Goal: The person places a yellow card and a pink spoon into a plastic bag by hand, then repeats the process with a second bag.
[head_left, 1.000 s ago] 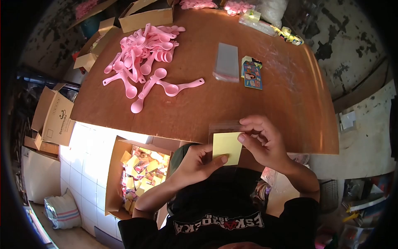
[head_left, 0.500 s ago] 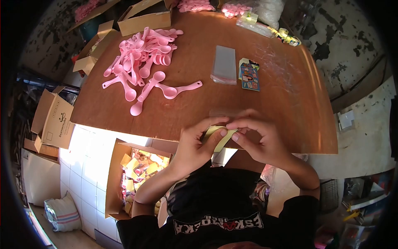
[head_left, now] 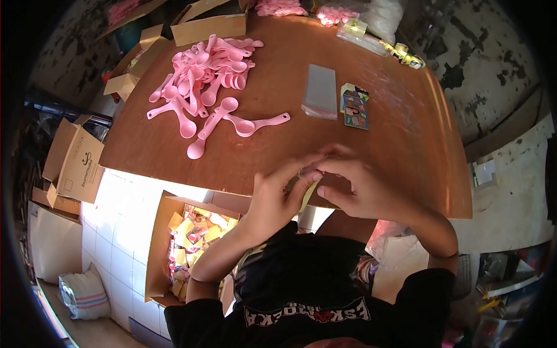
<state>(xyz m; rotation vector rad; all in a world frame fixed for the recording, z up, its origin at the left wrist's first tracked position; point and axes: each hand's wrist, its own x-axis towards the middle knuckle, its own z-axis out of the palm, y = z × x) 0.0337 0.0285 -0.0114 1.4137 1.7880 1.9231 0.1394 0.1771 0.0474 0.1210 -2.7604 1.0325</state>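
A strip of yellow card (head_left: 308,197), turned nearly edge-on, is in my left hand (head_left: 277,194), pinched between the thumb and curled fingers. Something clear and shiny, like plastic film (head_left: 306,169), shows at its upper end by the fingertips. My right hand (head_left: 357,184) arches over from the other side. Its bent fingers meet the left fingertips above the card, while its thumb stands apart from them, with a gap between. The fingers at the top are slightly blurred. Both hands are just over the table's near edge.
Pink measuring spoons (head_left: 203,69) are heaped on the brown table (head_left: 261,156). A stack of clear plastic sleeves (head_left: 320,90) lies beside printed cards (head_left: 355,110). Below the table edge, an open carton (head_left: 159,249) holds packed pieces. More cardboard boxes (head_left: 212,26) stand at the back left.
My right thumb has come away from the yellow card, and the right fingers have moved up over it. The card has turned from showing its face to nearly edge-on. The view has shifted slightly.
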